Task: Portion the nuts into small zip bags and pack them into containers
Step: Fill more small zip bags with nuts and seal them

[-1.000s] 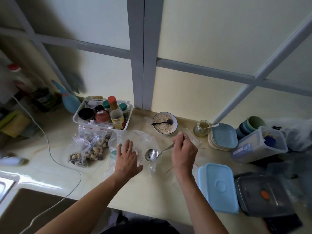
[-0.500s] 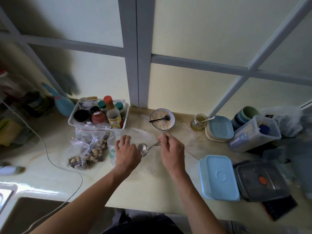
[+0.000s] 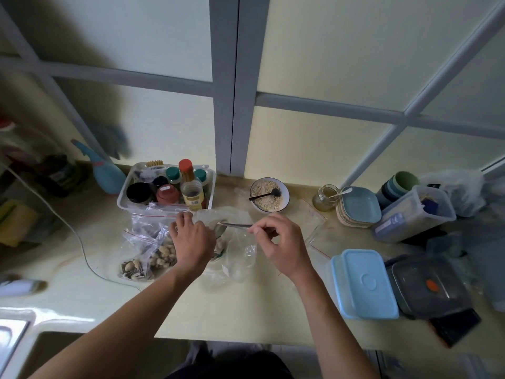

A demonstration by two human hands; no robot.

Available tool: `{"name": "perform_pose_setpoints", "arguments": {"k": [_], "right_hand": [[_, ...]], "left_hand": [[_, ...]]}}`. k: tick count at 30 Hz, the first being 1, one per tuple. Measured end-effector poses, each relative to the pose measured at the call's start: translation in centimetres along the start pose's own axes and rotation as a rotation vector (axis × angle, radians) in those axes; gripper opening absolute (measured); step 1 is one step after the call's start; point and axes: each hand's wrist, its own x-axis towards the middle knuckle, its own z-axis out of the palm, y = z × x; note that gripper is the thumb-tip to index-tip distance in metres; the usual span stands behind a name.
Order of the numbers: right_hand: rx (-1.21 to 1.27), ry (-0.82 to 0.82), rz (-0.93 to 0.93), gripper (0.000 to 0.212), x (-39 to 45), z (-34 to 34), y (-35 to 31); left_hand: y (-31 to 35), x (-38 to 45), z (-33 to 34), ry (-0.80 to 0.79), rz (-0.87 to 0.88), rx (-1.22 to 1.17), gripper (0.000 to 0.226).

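Pale yellow counter point(image 3: 246, 305) below a grey-framed panelled wall, seen from above. At centre a clear bag point(image 3: 235, 253) lies on the counter with a few nuts visible inside it near the left hand. Left hand point(image 3: 192, 242), fingers curled, grips the bag's upper edge at its mouth. Right hand point(image 3: 281, 243) pinches the handle of a metal spoon point(image 3: 232, 226) between thumb and fingers; the spoon runs leftward, its bowl at the bag's mouth and partly hidden by the left hand. Just left of the bag, touching it, small zip bags point(image 3: 149, 254) holding nuts and dark seeds lie in a loose heap. Behind them stands a white tub point(image 3: 210, 195) of bottles and jars. Behind the bag, near the wall, a bowl point(image 3: 284, 196) of pale crumbs holds a black spoon. To the right of the bowl: a small glass jar point(image 3: 323, 198), a stack of blue plates point(image 3: 359, 206), stacked cups point(image 3: 396, 184) and a clear lidded box point(image 3: 412, 214). Nearer the front edge on the right, a blue-lidded container point(image 3: 364, 283) lies closed, with a dark-lidded container point(image 3: 429, 285) touching its right side. A white cable point(image 3: 79, 242) crosses the counter at left; a sink point(image 3: 16, 335) shows at the lower left corner.
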Motion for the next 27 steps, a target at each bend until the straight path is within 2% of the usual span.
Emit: {"name": "perform_pose_setpoints", "arguments": {"k": [10, 14, 18, 22, 27], "right_hand": [[0.007, 0.267, 0.007, 0.020, 0.8, 0.6, -0.4], [-0.113, 0.274, 0.016, 0.028, 1.0, 0.6, 0.3], [-0.243, 0.337, 0.089, 0.020, 0.9, 1.9, 1.3], [-0.224, 0.411, 0.247, 0.016, 0.5, 3.6, 2.8], [0.032, 0.389, 0.665, 0.028, -0.1, 5.4, 4.9]], "left_hand": [[-0.6, 0.6, -1.1, -0.043, 0.136, 0.042, 0.026], [-0.4, -0.3, -1.1, -0.001, 0.306, 0.159, 0.025], [-0.5, -0.8, -0.8, 0.036, 0.310, 0.154, 0.025], [-0.7, -1.1, -1.3, 0.092, 0.396, 0.139, 0.022], [-0.6, -1.4, -2.1, 0.173, 0.499, 0.095, 0.020]]}}
